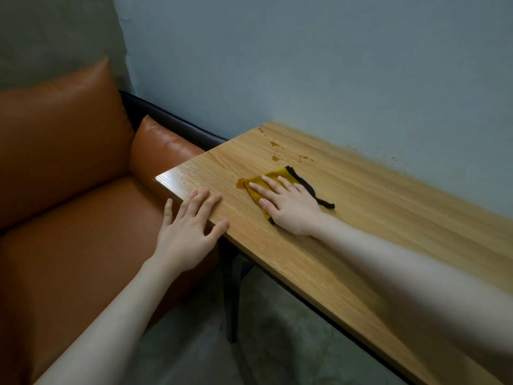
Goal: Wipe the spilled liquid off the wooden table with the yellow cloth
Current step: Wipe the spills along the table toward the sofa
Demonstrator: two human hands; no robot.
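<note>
Pressing flat, the right hand (pixel 288 207) holds the yellow cloth (pixel 273 176) on the wooden table (pixel 374 207); left hand (pixel 188 226) rests open-fingered at its edge.

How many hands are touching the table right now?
2. The left hand rests flat with straight fingers on the wooden table at its near edge, beside the orange sofa. The right hand presses flat on the yellow cloth farther in, by the spilled liquid.

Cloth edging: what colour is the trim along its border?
Black, framing the yellow cloth beneath the right hand; head view.
</note>
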